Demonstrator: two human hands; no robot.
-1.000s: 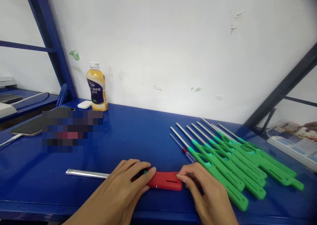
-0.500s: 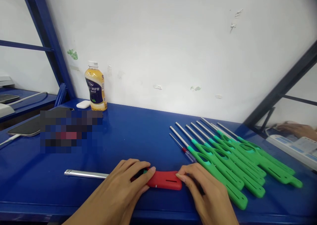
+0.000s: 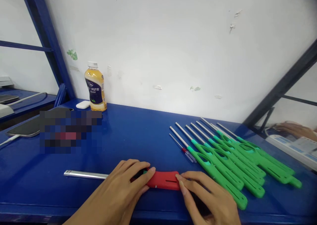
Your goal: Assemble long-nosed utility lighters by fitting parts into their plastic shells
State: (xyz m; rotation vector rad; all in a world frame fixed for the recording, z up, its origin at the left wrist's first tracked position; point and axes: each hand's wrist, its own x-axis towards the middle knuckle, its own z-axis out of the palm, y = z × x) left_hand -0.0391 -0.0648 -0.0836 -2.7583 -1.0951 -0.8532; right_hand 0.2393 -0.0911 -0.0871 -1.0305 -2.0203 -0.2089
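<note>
A red long-necked lighter [image 3: 163, 180] lies across the front of the blue table, its silver barrel [image 3: 84, 174] pointing left. My left hand [image 3: 126, 182] is wrapped round its trigger end, thumb on top of the red handle, and covers the trigger and the barrel's base. At the handle's right end, my right hand [image 3: 208, 193] pinches the butt between thumb and fingers. Just beyond the right hand rests a screwdriver [image 3: 182, 149] with a clear and red handle. Several green lighters [image 3: 223, 172] lie side by side to the right, barrels pointing away.
A yellow drink bottle [image 3: 95, 88] stands at the back left beside a white case [image 3: 83, 104]. A phone [image 3: 24, 127] with a white cable lies at the left, near a blurred-out patch. A power strip [image 3: 292, 149] and another person's hand [image 3: 294, 129] are at the right.
My right hand has shifted its hold on the red lighter's end, the thumb now lower against the butt and the fingers on top. My left hand and the lighter are nearly still.
</note>
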